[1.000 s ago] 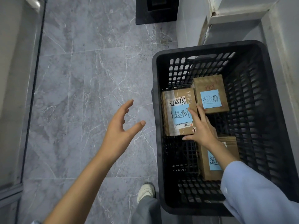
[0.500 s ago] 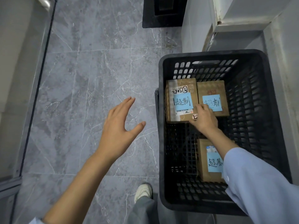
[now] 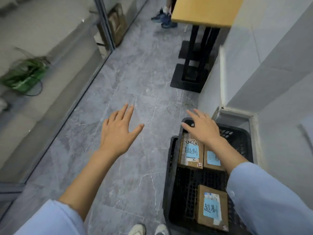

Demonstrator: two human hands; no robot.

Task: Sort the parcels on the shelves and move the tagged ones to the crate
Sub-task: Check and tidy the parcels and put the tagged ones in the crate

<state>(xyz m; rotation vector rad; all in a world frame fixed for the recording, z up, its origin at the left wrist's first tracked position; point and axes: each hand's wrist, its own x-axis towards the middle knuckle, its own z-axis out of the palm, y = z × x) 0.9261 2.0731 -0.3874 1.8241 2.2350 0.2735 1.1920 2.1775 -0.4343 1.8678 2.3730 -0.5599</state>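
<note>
Black plastic crate (image 3: 171,167), cardboard parcels (image 3: 191,153), marbled floor (image 3: 135,82)

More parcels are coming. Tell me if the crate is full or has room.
Has room. The crate holds three parcels lying flat in one layer, and its bare black bottom shows between them.

A grey marbled floor (image 3: 135,82); a wooden table (image 3: 206,11) on black legs far right, blue shoes (image 3: 164,19) beside it, a green bag (image 3: 25,73) left.

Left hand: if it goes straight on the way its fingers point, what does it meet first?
Nothing close: ahead of the left hand lies only bare grey floor. Far along that line are a person's shoes, though depth is unclear.
</note>
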